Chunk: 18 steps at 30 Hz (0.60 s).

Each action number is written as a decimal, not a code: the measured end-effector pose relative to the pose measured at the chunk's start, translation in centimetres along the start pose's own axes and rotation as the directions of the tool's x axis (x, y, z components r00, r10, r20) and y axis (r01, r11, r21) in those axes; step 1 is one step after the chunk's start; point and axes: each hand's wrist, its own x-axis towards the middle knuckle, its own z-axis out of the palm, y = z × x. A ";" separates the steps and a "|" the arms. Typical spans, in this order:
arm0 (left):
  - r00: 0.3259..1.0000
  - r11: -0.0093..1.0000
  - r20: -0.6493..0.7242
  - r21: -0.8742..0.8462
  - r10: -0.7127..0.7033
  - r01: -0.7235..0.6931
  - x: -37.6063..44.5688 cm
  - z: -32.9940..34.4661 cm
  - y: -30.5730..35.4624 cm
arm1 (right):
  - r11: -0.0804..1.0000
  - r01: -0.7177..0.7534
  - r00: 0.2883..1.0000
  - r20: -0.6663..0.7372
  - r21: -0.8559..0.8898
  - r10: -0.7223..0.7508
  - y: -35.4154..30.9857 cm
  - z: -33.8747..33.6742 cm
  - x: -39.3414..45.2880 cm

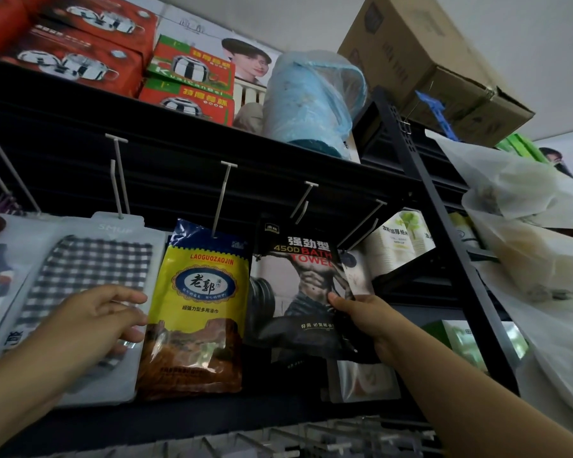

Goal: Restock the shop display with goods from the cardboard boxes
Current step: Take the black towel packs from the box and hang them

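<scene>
A black slat-wall display carries hanging packs on white pegs. A checked-cloth pack [90, 279] hangs at left, a yellow and blue towel pack [199, 302] in the middle, and a black bath towel pack [298, 285] to its right. My left hand [93, 325] reaches up with fingers spread and relaxed, touching the checked-cloth pack beside the yellow one. My right hand [358, 309] pinches the lower edge of a thin clear pack [356, 272] that hangs on the rightmost peg [361, 226], in front of the bath towel pack.
Red and green cookware boxes [189, 77] and a blue plastic-wrapped roll [311, 100] sit on the top shelf. A cardboard box [427, 61] rests above the black upright post [444, 242]. White plastic bags [526, 242] hang at right. More pegs [311, 441] project below.
</scene>
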 end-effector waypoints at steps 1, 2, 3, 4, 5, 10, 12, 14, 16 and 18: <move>1.000 1.000 0.000 0.002 -0.001 0.001 -0.1 -0.1 0.1 | 0.999 -0.004 1.000 -0.019 -0.034 0.003 0.3 0.3 0.6; 1.000 1.000 0.003 0.002 -0.003 0.003 -0.2 -0.2 0.2 | 0.995 0.005 0.999 -0.046 -0.097 -0.010 0.5 0.6 1.0; 1.000 1.000 0.008 0.000 -0.004 0.004 -0.4 -0.3 0.4 | 0.980 0.034 0.996 -0.076 -0.195 -0.050 0.8 0.9 1.5; 1.000 1.000 0.013 0.000 -0.002 0.002 -0.5 -0.3 0.5 | 0.949 0.061 0.991 -0.093 -0.310 -0.095 0.9 1.3 1.7; 1.000 1.000 0.017 0.002 0.006 -0.006 -0.7 -0.5 0.6 | 0.921 0.079 0.986 -0.106 -0.381 -0.128 1.1 1.7 1.9; 0.999 0.999 0.010 0.006 0.045 -0.045 -1.4 -1.4 1.4 | 0.788 0.059 0.980 -0.116 -0.613 -0.163 3.5 3.4 4.0; 0.998 0.998 0.006 0.007 0.055 -0.055 -1.7 -1.9 1.7 | 0.755 0.006 0.975 -0.163 -0.656 -0.149 4.3 4.0 4.6; 0.998 0.998 0.006 0.012 0.061 -0.061 -2.1 -2.2 2.0 | 0.733 -0.041 0.978 -0.177 -0.678 -0.108 4.8 4.2 4.7; 0.997 0.997 0.012 0.012 0.074 -0.074 -2.7 -2.2 2.2 | 0.732 -0.032 0.978 -0.173 -0.681 -0.118 5.3 4.0 4.5; 0.996 0.996 0.037 -0.014 0.083 -0.082 -3.7 -1.7 2.7 | 0.768 0.047 0.960 -0.184 -0.639 -0.212 4.8 3.3 2.7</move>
